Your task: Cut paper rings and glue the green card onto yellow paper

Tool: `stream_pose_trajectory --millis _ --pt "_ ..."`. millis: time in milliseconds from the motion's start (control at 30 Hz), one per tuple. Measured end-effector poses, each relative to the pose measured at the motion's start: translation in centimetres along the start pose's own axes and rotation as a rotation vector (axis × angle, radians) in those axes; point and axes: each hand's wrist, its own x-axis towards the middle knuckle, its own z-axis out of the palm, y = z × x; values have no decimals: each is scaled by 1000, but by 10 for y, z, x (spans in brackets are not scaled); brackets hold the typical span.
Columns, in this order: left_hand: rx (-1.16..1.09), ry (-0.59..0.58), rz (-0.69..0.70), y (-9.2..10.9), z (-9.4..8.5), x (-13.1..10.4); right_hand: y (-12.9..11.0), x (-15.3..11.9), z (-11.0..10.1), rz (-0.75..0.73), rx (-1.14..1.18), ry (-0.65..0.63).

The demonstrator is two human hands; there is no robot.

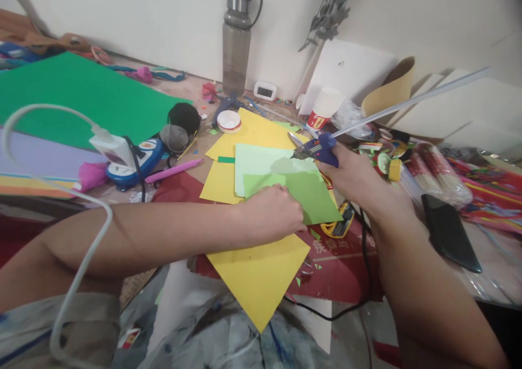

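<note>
My right hand [353,173] is wrapped round a blue hot glue gun [324,149], with a long clear glue stick [411,102] sticking out of its back. The nozzle points left, over a pale mint-green paper [261,160]. My left hand [271,211] is closed, fingers curled, at the lower left part of a bright green paper [314,195]; its fingertips are partly hidden. The green paper overlaps the mint one. Yellow sheets [261,279] lie beneath, and a dark green strip [226,160] shows at the mint paper's left edge.
Scissors [297,139] lie just behind the glue gun. A yellow-and-black tool [339,222] and a black cable [365,255] are beside my right forearm. A power strip [134,165], a white cable [108,217], a tall bottle [236,48] and a phone [451,233] stand or lie around.
</note>
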Motion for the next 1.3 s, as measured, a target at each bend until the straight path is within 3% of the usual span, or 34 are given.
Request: stream_pose_trajectory --millis 100,300,567,767,967,1300 --pt "2 9 10 -1 -1 0 -5 1 -2 15 13 -61" --pt "25 21 20 0 0 0 -15 8 4 89 -1 -18" --pt "11 10 2 0 0 0 -7 2 -2 24 13 -31" --pt "21 23 0 1 0 0 -17 11 12 35 82 -14" --pt "13 -67 -25 3 -8 2 -30 14 20 15 85 -46" --pt "31 -12 9 1 -2 1 -27 12 20 23 61 -9"
